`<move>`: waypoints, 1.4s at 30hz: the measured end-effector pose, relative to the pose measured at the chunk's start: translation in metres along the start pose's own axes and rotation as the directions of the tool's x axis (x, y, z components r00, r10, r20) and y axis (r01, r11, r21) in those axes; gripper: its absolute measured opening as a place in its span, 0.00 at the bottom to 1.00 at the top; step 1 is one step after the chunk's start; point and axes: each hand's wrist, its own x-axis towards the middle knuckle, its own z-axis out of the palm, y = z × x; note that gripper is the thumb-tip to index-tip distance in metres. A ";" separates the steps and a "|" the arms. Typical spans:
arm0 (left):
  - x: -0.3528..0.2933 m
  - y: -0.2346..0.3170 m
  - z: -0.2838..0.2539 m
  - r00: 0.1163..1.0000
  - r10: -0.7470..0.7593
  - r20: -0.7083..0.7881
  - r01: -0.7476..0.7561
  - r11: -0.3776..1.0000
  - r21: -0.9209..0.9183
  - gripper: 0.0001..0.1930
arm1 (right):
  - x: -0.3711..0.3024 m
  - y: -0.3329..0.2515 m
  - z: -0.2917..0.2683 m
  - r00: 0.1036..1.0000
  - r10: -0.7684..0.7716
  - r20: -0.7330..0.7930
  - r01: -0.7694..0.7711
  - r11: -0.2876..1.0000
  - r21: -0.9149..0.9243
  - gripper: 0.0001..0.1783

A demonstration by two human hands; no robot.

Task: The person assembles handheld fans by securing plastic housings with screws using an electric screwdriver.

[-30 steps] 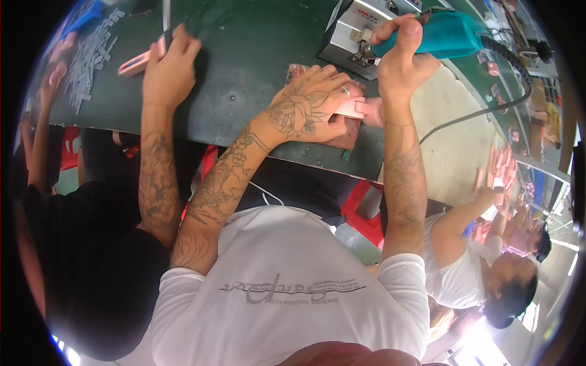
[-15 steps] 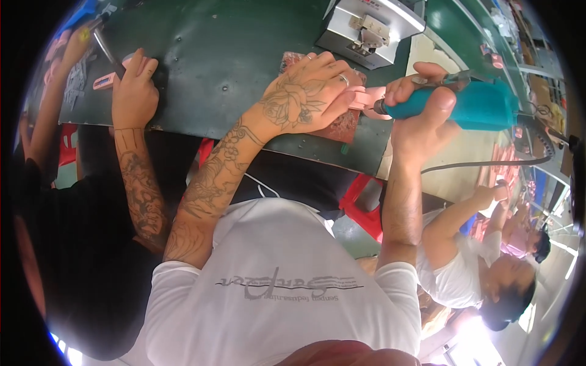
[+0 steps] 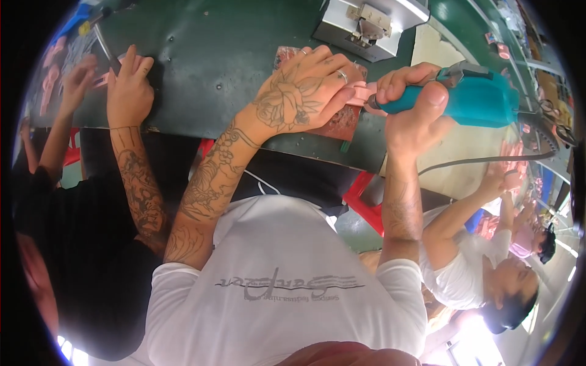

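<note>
My left hand (image 3: 308, 91) lies over a worn reddish board (image 3: 340, 129) near the front edge of the dark green table. Its thumb and fingers press a small pink plastic piece (image 3: 361, 93) at the board's right side; most of the piece is under the hand. My right hand (image 3: 412, 113) is wrapped round a teal corded power tool (image 3: 479, 97), held nearly level with its narrow nose pointing left. The nose meets, or comes very close to, the pink piece; whether they touch I cannot tell.
A silver machine (image 3: 342, 30) with a metal fixture stands beyond the board. The tool's black cord (image 3: 488, 160) loops at the right. At the left, a co-worker's tattooed hand (image 3: 129, 91) is beside a metal-shafted tool (image 3: 105, 46). A red stool (image 3: 366, 204) stands below the table.
My hands keep their holds; the power tool and right hand have shifted slightly left. At the left, the co-worker's farther hand has come down from the metal-shafted tool's head.
</note>
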 end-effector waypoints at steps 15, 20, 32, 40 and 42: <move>0.003 0.001 -0.011 0.999 0.051 0.013 -0.050 0.999 -0.015 0.15 | 0.000 -0.014 0.011 0.991 0.120 -0.062 -0.132 0.963 -0.235 0.30; -0.008 0.028 -0.018 0.991 0.131 0.014 -0.132 0.989 0.060 0.18 | 0.024 -0.036 -0.004 0.900 -0.178 -0.398 0.158 0.984 -0.082 0.32; -0.070 -0.086 -0.114 0.914 -0.190 -0.358 0.371 0.748 0.550 0.13 | 0.098 0.036 -0.067 0.877 -0.144 -0.458 -0.010 0.948 -0.318 0.19; 0.020 -0.090 -0.090 0.832 -0.233 -0.504 0.309 0.948 0.073 0.19 | 0.075 0.051 -0.059 0.926 -0.101 -0.364 -0.002 0.962 -0.273 0.22; 0.058 -0.101 -0.055 0.807 -0.259 -0.531 0.179 0.964 -0.198 0.16 | 0.070 0.050 -0.059 0.930 -0.117 -0.349 0.005 0.952 -0.305 0.22</move>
